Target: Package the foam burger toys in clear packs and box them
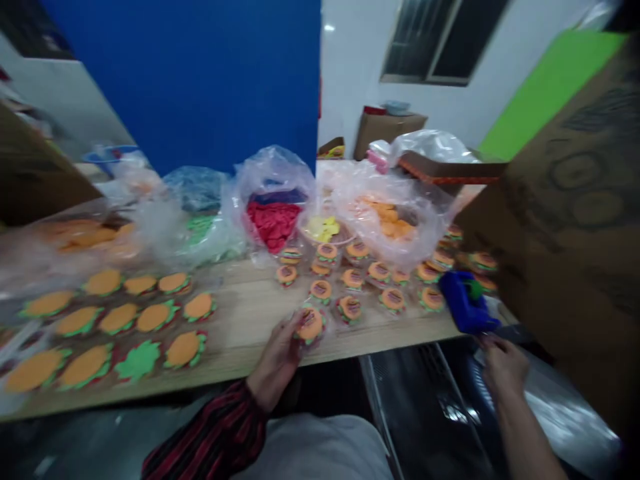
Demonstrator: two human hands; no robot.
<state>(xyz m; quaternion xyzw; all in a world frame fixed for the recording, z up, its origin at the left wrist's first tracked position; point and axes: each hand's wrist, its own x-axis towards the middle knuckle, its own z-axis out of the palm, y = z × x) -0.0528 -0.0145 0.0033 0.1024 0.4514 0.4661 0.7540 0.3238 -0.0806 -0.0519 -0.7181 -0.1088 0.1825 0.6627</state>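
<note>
Apparently taping; next calls for a steady pull.
Left hand (pixel 279 360) holds a round, orange-topped toy burger (pixel 311 324); right hand (pixel 503 362), grip unclear, at a blue plastic tape dispenser (pixel 463 303).

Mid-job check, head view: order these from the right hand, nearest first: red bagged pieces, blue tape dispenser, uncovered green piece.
1. Blue tape dispenser: just beyond the right hand.
2. Red bagged pieces: centre, back.
3. Uncovered green piece: far left, front.
</note>
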